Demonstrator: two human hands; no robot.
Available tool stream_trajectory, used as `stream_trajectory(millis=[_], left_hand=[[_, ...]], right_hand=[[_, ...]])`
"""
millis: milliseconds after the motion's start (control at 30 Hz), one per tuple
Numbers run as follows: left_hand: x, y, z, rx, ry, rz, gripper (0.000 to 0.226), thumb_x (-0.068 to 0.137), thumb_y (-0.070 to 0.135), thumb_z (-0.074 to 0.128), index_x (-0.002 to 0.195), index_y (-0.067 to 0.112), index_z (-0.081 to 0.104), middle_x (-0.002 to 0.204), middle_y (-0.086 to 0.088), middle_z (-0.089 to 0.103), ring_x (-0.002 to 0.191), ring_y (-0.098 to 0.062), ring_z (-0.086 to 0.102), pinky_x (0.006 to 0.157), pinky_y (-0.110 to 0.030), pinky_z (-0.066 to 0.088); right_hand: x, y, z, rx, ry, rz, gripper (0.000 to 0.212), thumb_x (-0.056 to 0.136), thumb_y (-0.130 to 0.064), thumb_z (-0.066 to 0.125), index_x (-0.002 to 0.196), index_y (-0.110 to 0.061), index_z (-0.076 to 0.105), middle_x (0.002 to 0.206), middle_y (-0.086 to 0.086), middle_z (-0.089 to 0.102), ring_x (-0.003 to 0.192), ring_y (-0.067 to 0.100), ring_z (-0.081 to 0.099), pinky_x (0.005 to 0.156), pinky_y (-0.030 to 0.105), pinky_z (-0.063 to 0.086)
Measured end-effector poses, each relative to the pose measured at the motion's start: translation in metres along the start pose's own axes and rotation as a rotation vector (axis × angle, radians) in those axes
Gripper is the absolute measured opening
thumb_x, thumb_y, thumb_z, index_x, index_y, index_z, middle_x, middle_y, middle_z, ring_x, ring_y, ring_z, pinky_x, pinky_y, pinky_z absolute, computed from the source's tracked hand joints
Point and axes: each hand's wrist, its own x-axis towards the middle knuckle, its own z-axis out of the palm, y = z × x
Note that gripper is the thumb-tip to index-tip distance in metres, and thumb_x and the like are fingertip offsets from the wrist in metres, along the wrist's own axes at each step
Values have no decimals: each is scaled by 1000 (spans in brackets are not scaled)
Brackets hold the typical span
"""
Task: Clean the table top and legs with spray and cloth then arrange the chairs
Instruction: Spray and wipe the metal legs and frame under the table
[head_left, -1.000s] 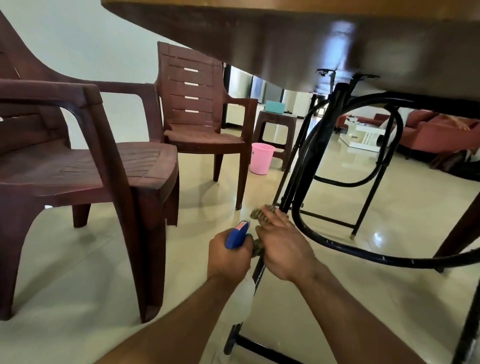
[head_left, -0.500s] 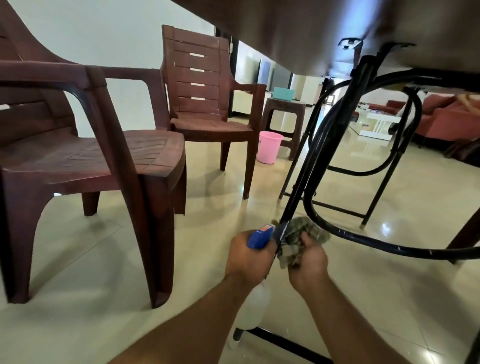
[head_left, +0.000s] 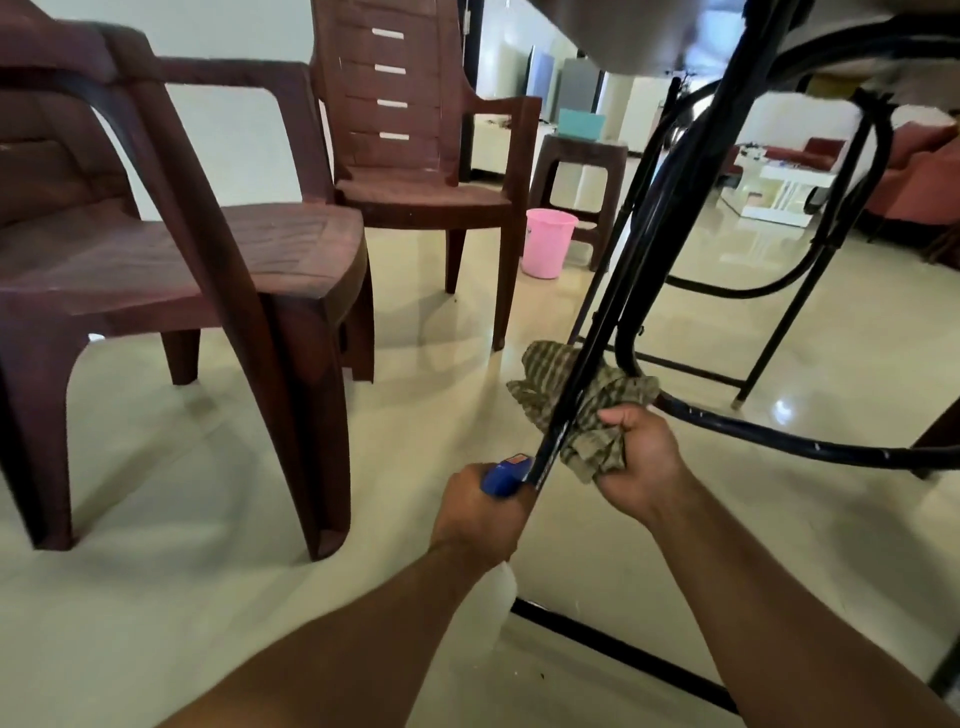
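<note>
Black metal table leg (head_left: 623, 291) slants down from the brown tabletop (head_left: 623, 36) edge. Right hand (head_left: 641, 462) fingers clamped on a checked green cloth (head_left: 587, 410) bunched against the leg. Left hand (head_left: 478, 514) fingers curled round a blue-headed white spray bottle (head_left: 501, 473), touching the leg. Near maroon plastic armchair (head_left: 171, 249) stands well left, with open cream tile floor (head_left: 415, 415) between.

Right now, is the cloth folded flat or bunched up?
Bunched: the cloth sits crumpled against the table leg, gripped by the right hand.
</note>
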Motion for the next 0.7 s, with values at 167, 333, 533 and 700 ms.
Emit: stream_trajectory(millis=[167, 333, 533, 700], left_hand=[[-7, -28, -5, 123, -24, -48, 31, 67, 44, 63, 73, 14, 67, 66, -14, 66, 58, -29, 59, 62, -54, 59], [-14, -45, -10, 141, -69, -183, 28, 63, 36, 62, 76, 12, 69, 77, -19, 71, 67, -37, 67, 65, -55, 61], [-25, -66, -16, 240, -139, -286, 19, 75, 26, 65, 78, 8, 68, 70, -15, 68, 51, -27, 63, 55, -44, 62], [-24, -68, -20, 217, -144, -368, 8, 86, 16, 67, 85, 14, 60, 72, -8, 65, 62, -24, 64, 57, -33, 57]], right_hand=[[1, 36, -18, -403, 121, 141, 33, 84, 2, 46, 110, 8, 65, 97, 25, 69, 84, 37, 67, 80, 47, 56], [3, 64, -23, -118, 30, 128, 35, 86, 7, 39, 110, 3, 65, 87, 19, 68, 68, 29, 64, 70, 41, 50], [3, 111, -38, -478, 127, 245, 32, 85, 11, 41, 106, 10, 64, 108, 33, 68, 97, 45, 66, 86, 56, 54], [12, 109, -30, -440, 121, 202, 36, 86, 11, 41, 110, 4, 66, 104, 26, 70, 93, 38, 66, 83, 54, 57]])
